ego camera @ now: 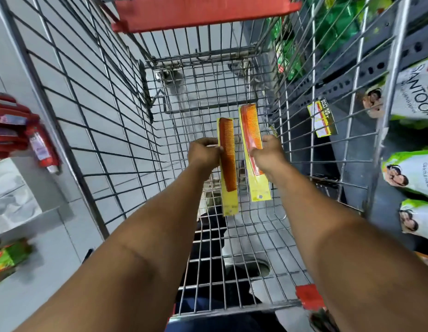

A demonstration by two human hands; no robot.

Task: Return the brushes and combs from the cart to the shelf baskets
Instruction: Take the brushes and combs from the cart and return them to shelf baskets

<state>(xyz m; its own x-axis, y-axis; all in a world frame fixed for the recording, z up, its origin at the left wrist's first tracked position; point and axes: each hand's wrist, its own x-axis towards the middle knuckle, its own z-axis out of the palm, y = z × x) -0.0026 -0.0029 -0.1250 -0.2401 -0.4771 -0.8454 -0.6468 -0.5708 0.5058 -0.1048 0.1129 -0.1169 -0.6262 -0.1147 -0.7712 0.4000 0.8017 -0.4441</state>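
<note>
Both my arms reach down into a wire shopping cart [127, 130]. My left hand [203, 153] grips an orange comb on a yellow card [228, 161] by its left edge. My right hand [268, 154] grips a second orange comb on a yellow card [250, 130] by its right edge. Both combs hang lengthwise, side by side, above the cart's wire floor [244, 236]. No other brush or comb shows in the cart. No shelf basket is in view.
The cart's red handle [198, 10] is at the far end. Red packets [38, 144] hang on the left. Shelves on the right hold green and white pouches [409, 173], with a yellow price tag [322, 118]. My shoe [246, 267] shows through the cart floor.
</note>
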